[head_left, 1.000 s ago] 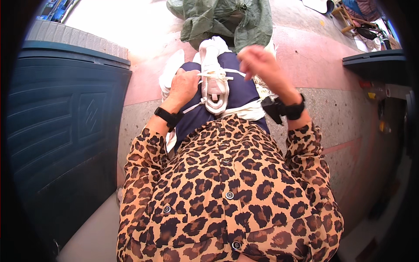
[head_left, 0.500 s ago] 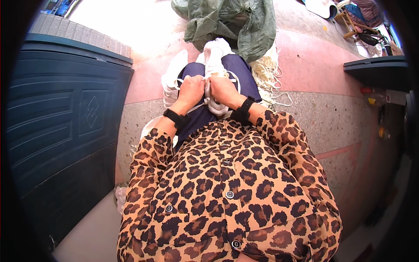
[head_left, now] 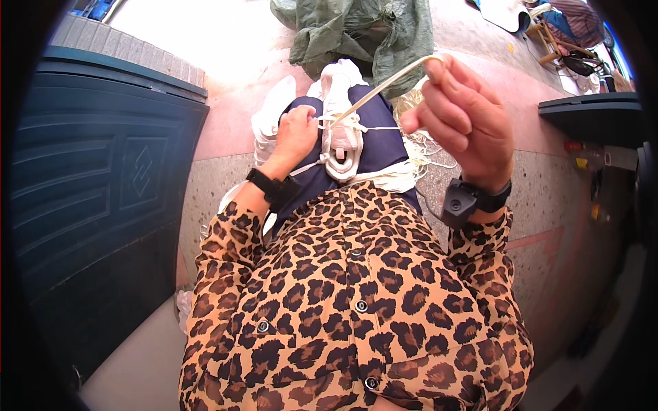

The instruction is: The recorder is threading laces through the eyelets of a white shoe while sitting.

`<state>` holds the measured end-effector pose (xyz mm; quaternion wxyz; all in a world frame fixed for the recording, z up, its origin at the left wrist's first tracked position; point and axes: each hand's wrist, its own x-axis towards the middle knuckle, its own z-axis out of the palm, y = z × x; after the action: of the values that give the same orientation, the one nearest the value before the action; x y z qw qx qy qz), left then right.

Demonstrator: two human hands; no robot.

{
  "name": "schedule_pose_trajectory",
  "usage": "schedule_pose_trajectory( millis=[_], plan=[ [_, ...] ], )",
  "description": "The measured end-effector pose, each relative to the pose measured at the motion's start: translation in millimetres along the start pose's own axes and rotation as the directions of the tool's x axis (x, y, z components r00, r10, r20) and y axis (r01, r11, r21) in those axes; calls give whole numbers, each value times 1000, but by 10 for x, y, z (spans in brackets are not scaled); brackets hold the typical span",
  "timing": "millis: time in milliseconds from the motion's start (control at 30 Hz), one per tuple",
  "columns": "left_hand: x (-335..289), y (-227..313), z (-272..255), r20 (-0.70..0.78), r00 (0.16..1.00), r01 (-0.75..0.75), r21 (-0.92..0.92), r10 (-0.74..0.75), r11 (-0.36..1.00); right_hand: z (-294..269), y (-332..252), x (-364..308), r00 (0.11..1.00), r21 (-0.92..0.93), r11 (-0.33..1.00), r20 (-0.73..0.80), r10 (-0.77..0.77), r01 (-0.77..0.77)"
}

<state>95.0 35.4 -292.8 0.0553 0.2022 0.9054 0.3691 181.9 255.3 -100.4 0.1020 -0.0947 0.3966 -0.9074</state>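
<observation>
A white sneaker with a pinkish tongue rests on my lap, its toe pointing away from me. My right hand is raised to the right of it and pinches a cream shoelace, which runs taut down to the shoe's eyelets. A second thin strand stretches sideways from the shoe toward the lower fingers of that hand. Close against the shoe's left side, my left hand has its fingers curled in at the lacing. What exactly it grips is hidden.
More white shoes lie left of my legs. A bundle of loose cream laces hangs over my right thigh and down to the floor. A green woven sack lies ahead. Dark blue door panels stand at the left.
My right hand has pulled away from the shoe, up and to the right, drawing the lace out taut. My left hand has stayed beside the shoe, nearly in place.
</observation>
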Motion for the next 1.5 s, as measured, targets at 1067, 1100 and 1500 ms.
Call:
schedule_pose_trajectory(
  millis=[1067, 1100, 1500],
  plan=[
    [-56, -55, -696, 303, 848, 494, -157, -435, 855, -1225, 1808, -234, 932, -923, -217, -260, -253, -317],
    [-122, 27, -547, 371, 831, 480, -101, -415, 871, -1215, 1819, -208, 933, -912, -244, -274, -234, -329],
    [-289, -151, -24, 204, 970, 127, 33, -132, 991, -1109, 1852, -95, 989, -901, -416, -80, -128, -127]
  ],
)
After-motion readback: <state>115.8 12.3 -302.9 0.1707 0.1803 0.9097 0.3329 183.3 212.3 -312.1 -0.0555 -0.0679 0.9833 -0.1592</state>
